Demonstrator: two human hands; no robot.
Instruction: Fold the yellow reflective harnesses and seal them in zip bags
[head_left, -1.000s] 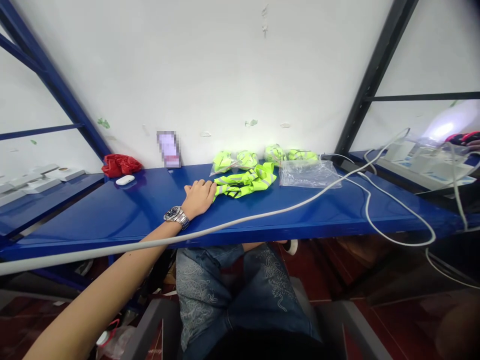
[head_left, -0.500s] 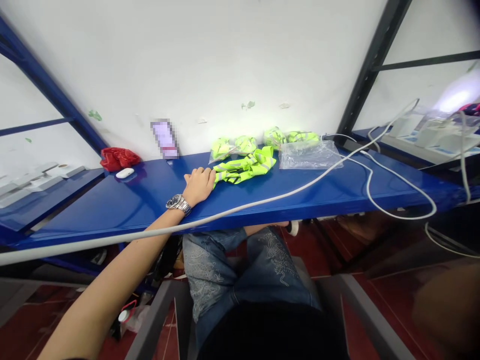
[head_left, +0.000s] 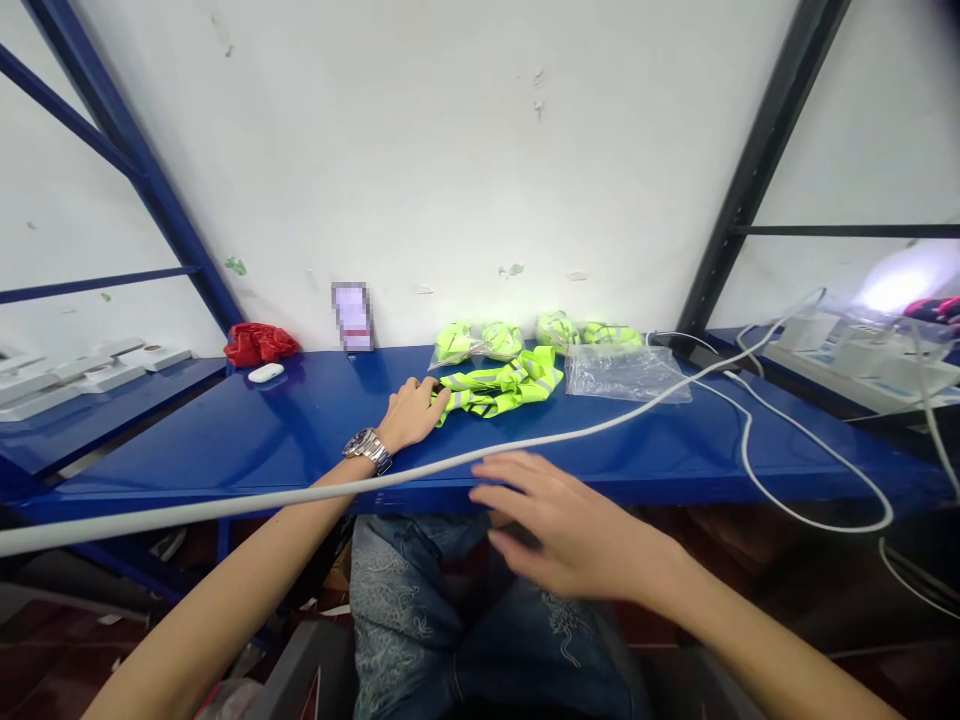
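A crumpled neon yellow reflective vest (head_left: 517, 385) with silver strips lies on the blue table (head_left: 315, 440). My left hand (head_left: 416, 412), wearing a metal watch (head_left: 367, 450), is closed on its left end; part of the fingers is hidden. My right hand (head_left: 559, 520) hangs in front of the table's front edge, fingers apart and holding nothing. It is slightly blurred, and a white cable (head_left: 420, 470) runs close above its fingertips. Bagged yellow bundles (head_left: 480, 342) and further bagged yellow bundles (head_left: 585, 332) sit against the wall behind the vest.
A clear plastic bag (head_left: 626, 373) lies flat right of the vest. At the back left are a red bundle (head_left: 260, 344), a white earphone case (head_left: 265, 373) and a propped phone (head_left: 352, 318). White boxes (head_left: 862, 360) stand at the right, and the cable crosses the whole front.
My right hand has come up from the lower right to the table's front edge. My left hand stays at the vest's left end. The view has tilted upward.
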